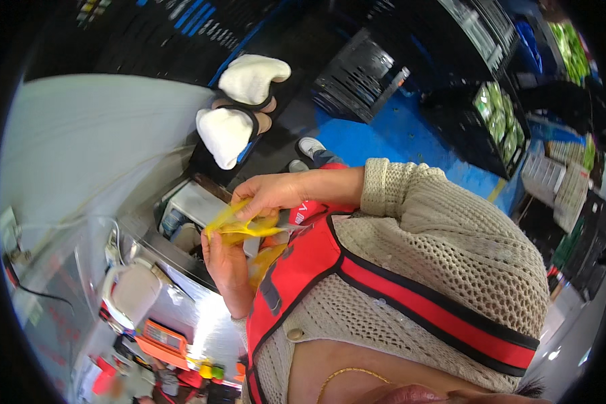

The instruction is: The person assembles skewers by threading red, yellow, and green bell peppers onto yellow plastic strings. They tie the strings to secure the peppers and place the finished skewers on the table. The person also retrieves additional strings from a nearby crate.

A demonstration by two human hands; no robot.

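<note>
My right hand [269,195] reaches in from the right, its fingers pinching the upper part of a crumpled, thin yellow plastic film [239,232]. Below it, my left hand [227,264] has its fingertips on the film's left edge. The film looks partly see-through and is stretched and folded between the two hands. More yellow shows lower down, beside my left wrist and against the red apron [296,259]; whether it is the same piece I cannot tell.
A metal counter [212,320] lies at the lower left, with a white device [133,291] and an orange box [161,340] nearby. Two fluffy white things [252,79] stand beyond my hands. Black crates [360,77] stand on the blue floor [397,138]; green packed produce [499,124] is at the right.
</note>
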